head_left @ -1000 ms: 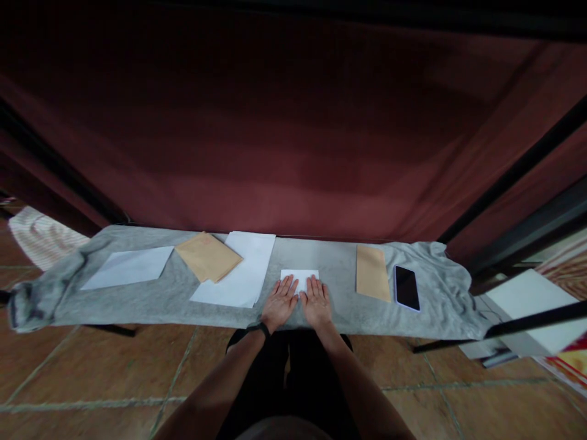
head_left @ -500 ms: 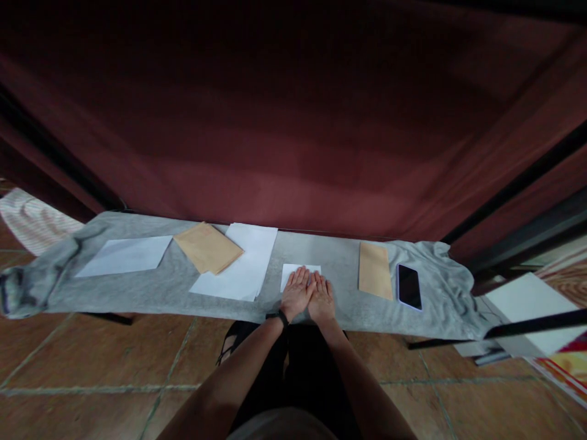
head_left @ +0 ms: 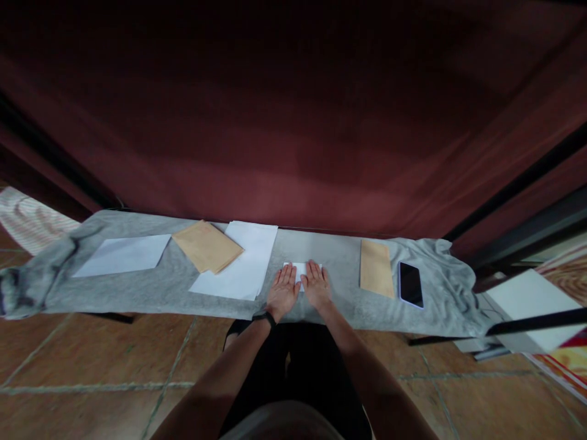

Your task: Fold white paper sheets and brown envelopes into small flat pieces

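A small folded white paper (head_left: 300,269) lies on the grey cloth (head_left: 330,260) that covers a narrow table. My left hand (head_left: 283,291) lies flat on the paper's left part, fingers stretched out, with a dark band on the wrist. My right hand (head_left: 316,285) lies flat on its right part, fingers also stretched. The two hands sit side by side and hide most of the paper. Neither hand grips anything.
To the left lie a white sheet (head_left: 241,263), a brown envelope (head_left: 206,245) partly on top of it and another white sheet (head_left: 123,255). To the right are a second brown envelope (head_left: 376,268) and a black phone (head_left: 410,284). A dark red curtain (head_left: 293,134) hangs behind.
Both hands stay flat on the folded paper. They slid together half a second ago, then parted again to the paper's two sides. The view shifted slightly.
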A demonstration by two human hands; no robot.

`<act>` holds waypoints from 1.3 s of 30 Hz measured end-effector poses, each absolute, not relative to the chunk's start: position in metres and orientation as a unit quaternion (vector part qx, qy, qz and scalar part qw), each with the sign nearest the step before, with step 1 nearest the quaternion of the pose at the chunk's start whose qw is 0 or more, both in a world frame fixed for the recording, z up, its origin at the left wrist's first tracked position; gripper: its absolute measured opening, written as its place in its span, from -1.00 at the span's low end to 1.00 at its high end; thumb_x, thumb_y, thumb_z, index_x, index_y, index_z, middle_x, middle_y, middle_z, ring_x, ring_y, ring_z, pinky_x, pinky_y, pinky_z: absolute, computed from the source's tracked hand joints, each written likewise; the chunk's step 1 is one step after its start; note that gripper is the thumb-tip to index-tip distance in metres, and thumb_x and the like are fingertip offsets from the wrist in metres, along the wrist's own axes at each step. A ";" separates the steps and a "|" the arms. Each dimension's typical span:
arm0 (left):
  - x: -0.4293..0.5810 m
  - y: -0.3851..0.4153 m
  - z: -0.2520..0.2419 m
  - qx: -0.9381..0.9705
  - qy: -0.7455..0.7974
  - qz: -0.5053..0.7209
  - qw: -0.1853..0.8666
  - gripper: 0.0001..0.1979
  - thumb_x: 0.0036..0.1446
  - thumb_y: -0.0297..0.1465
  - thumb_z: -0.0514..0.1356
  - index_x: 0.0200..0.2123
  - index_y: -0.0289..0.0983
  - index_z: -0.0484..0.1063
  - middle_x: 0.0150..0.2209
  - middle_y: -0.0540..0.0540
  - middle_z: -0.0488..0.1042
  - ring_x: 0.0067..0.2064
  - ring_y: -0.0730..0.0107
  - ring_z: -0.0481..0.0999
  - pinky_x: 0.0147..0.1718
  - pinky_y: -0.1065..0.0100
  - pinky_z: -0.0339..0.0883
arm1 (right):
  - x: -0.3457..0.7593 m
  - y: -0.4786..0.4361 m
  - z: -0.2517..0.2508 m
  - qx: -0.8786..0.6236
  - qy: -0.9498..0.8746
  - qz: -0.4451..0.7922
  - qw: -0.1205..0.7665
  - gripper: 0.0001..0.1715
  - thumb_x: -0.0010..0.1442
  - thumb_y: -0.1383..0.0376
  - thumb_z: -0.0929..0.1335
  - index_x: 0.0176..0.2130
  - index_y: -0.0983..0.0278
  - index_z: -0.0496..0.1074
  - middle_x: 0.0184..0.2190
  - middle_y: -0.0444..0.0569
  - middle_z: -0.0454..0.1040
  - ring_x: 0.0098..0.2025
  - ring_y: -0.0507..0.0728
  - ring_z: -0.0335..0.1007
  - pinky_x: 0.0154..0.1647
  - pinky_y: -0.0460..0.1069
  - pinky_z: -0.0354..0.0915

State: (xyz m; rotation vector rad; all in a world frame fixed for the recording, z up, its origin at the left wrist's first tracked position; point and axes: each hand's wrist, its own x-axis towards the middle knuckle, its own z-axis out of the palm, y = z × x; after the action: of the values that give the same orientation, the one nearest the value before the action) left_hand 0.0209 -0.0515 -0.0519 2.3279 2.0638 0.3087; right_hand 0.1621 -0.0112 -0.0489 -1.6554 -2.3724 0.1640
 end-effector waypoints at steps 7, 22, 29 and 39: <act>0.021 -0.050 -0.050 0.743 0.663 0.095 0.020 -0.39 0.43 -0.26 -0.19 0.40 -0.45 0.08 0.44 -0.27 0.05 0.47 0.14 -0.01 0.42 0.05 -0.12 | 0.169 -0.016 -0.060 -0.601 -0.790 0.037 0.114 -0.31 0.47 0.13 0.10 0.44 0.37 0.03 0.44 0.17 0.05 0.46 0.25 -0.03 0.44 0.22 -0.15; 0.026 -0.048 -0.053 0.749 0.653 0.108 0.020 -0.38 0.43 -0.21 -0.19 0.42 -0.43 0.06 0.44 -0.24 0.05 0.48 0.19 -0.07 0.43 0.11 -0.12 | 0.183 -0.027 -0.062 -0.620 -0.773 0.012 0.135 -0.33 0.47 0.19 0.08 0.42 0.45 0.06 0.43 0.21 0.07 0.45 0.27 0.00 0.43 0.23 -0.13; 0.018 -0.055 -0.053 0.736 0.668 0.113 0.009 -0.38 0.42 -0.22 -0.17 0.43 -0.42 0.03 0.44 -0.26 0.06 0.47 0.16 -0.03 0.42 0.07 -0.10 | 0.192 -0.038 -0.066 -0.621 -0.764 -0.022 0.176 -0.37 0.45 0.24 0.10 0.36 0.50 0.18 0.38 0.26 0.18 0.39 0.32 0.12 0.40 0.26 -0.07; 0.016 -0.057 -0.047 0.737 0.667 0.101 0.023 -0.38 0.41 -0.23 -0.14 0.43 -0.41 0.03 0.45 -0.26 0.04 0.47 0.16 -0.03 0.42 0.07 -0.12 | 0.185 -0.059 -0.064 -0.560 -0.808 -0.009 0.183 -0.39 0.45 0.23 0.14 0.38 0.40 0.18 0.37 0.19 0.21 0.39 0.26 0.16 0.40 0.22 -0.01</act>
State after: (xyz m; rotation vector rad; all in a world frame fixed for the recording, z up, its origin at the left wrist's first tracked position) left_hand 0.0161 -0.0566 -0.0474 2.2834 2.0665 0.3116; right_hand 0.1853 -0.0592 -0.0642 -1.5800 -2.2782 -0.0264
